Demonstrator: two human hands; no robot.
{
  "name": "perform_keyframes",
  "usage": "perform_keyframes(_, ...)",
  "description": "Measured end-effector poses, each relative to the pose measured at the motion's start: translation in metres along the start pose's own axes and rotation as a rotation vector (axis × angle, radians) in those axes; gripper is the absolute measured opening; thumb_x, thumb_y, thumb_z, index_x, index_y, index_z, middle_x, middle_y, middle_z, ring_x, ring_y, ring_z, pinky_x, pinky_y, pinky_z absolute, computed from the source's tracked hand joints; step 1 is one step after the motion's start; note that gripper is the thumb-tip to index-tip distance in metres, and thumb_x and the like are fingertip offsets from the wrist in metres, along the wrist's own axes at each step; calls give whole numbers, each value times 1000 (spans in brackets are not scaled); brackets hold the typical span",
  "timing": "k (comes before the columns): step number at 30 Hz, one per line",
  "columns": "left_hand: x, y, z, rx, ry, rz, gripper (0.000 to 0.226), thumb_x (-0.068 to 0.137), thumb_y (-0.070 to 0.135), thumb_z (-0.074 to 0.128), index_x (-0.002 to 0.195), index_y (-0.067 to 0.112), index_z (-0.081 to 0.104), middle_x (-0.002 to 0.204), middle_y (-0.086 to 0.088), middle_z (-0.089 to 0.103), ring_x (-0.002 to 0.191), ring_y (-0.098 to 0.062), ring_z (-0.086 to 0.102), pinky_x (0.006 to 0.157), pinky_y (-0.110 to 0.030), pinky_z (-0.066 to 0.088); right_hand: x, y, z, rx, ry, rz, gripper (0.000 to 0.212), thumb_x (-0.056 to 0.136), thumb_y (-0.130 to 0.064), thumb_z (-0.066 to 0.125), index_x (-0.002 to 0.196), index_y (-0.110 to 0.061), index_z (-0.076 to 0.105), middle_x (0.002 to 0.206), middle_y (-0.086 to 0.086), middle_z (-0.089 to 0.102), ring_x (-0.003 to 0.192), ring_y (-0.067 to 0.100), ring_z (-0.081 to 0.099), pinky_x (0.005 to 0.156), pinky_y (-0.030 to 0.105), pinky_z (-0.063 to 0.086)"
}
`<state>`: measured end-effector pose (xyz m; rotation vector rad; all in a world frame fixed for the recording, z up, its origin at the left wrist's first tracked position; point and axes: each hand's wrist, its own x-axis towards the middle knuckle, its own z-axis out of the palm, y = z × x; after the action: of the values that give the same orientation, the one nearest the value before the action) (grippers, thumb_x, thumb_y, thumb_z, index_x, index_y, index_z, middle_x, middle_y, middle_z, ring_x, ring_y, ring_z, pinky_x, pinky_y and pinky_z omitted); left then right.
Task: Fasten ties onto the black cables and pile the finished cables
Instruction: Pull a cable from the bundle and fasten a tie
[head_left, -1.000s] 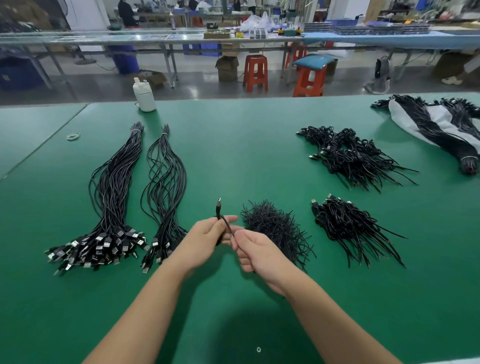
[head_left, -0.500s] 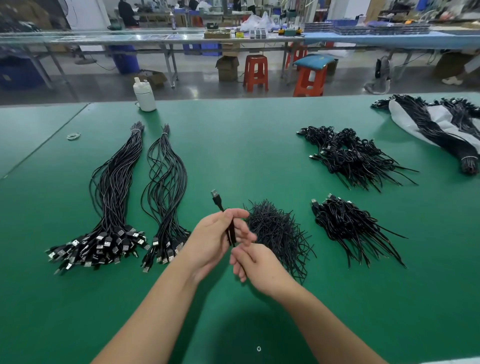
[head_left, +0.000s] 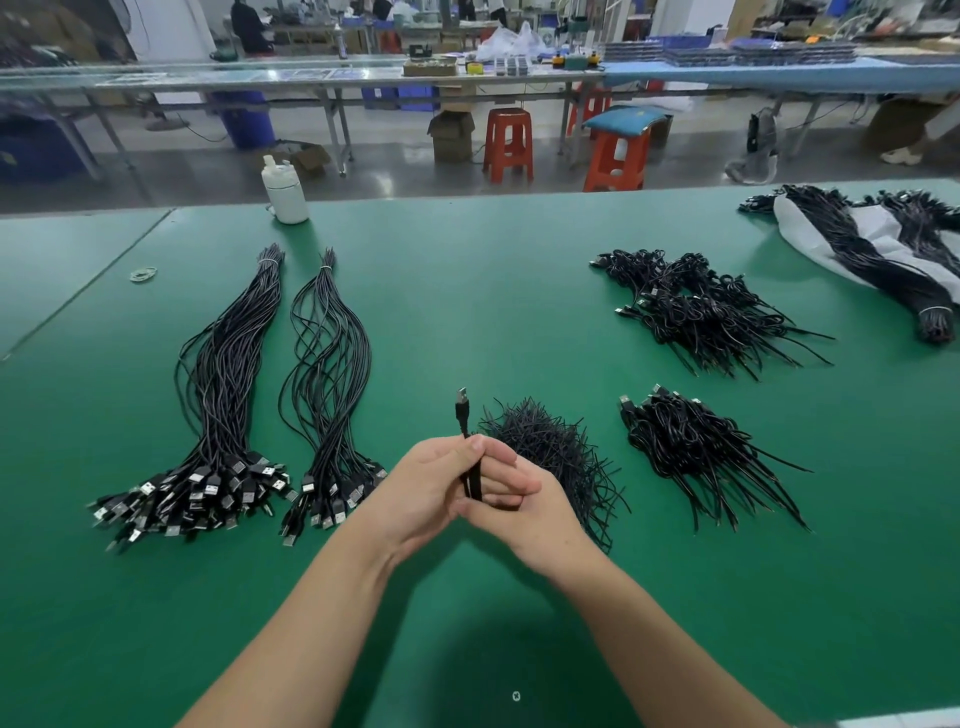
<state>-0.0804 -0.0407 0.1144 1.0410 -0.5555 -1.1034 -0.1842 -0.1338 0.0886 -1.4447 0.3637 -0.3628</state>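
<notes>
My left hand (head_left: 423, 493) grips a folded black cable (head_left: 471, 475) upright, its USB plug (head_left: 462, 402) sticking up above my fingers. My right hand (head_left: 524, 506) meets the left from the right, fingers curled against the cable's lower part. Right behind my hands lies a heap of black ties (head_left: 556, 457). Two long bundles of loose cables (head_left: 218, 405) (head_left: 330, 395) lie at the left, plugs toward me. A pile of tied cables (head_left: 696, 452) sits at the right, with a bigger pile (head_left: 701, 312) beyond it.
The green table (head_left: 467, 291) stretches wide. A white bottle (head_left: 284, 192) stands at its far edge, a rubber band (head_left: 143, 274) lies far left. More bundled cables on a white sheet (head_left: 878, 244) occupy the far right corner. Red stools and benches stand beyond.
My left hand has turned the cable more upright and the plug has risen. My right hand has come up against the left, closing round the cable's lower part.
</notes>
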Motion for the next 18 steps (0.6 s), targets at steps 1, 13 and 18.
perform_keyframes(1, -1, 2, -1, 13, -29, -15, 31, 99, 19, 49, 96, -2, 72, 96, -33, 70, 95, -42, 69, 82, -41, 59, 0, 1, -1, -3, -13, -4, 40, 79, 5, 77, 104, -24, 67, 85, 9, 66, 82, 17, 58, 74, 24, 53)
perform_keyframes(13, -7, 6, 3, 193, 14, -91, 33, 99, 25, 46, 93, 4, 71, 97, -28, 72, 88, -27, 71, 76, -28, 56, 1, 13, -13, -340, -6, -69, 21, 71, -31, 78, 76, -33, 57, 66, -13, 56, 63, 10, 47, 63, 35, 46)
perform_keyframes(18, -4, 5, 8, 210, 84, -83, 34, 101, 20, 46, 85, 3, 70, 87, -28, 72, 87, -30, 69, 74, -29, 55, 3, 13, -16, -421, 29, -113, 25, 67, -36, 75, 73, -27, 53, 63, -13, 51, 59, 3, 43, 58, 20, 40)
